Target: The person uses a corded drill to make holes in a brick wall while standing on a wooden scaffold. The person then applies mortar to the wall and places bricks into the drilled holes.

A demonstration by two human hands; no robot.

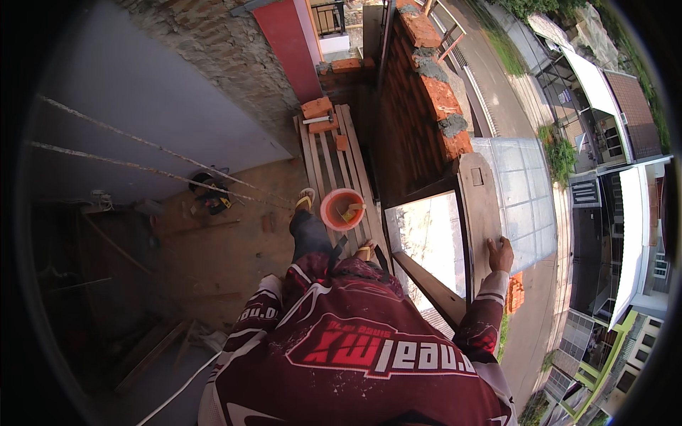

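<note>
My right hand (500, 254) is on the outer edge of a wooden board (477, 202), its fingers bent against it; part of the grip is hidden. This board tops a window frame set beside the brick wall (442, 99). My left sleeve (259, 305) hangs at my side, and the left hand is out of sight. Between my sandalled feet, an orange bucket (327, 211) stands on the plank platform (317, 160). A tool with a yellowish handle (353, 207) leans inside it.
Several bricks (317, 108) and a hammer (317, 120) lie at the platform's far end. Two ropes (142, 167) cross on the left above a lower floor (234, 248) with a dark bag (207, 190). Outside on the right are a translucent roof sheet (522, 199), a road and houses.
</note>
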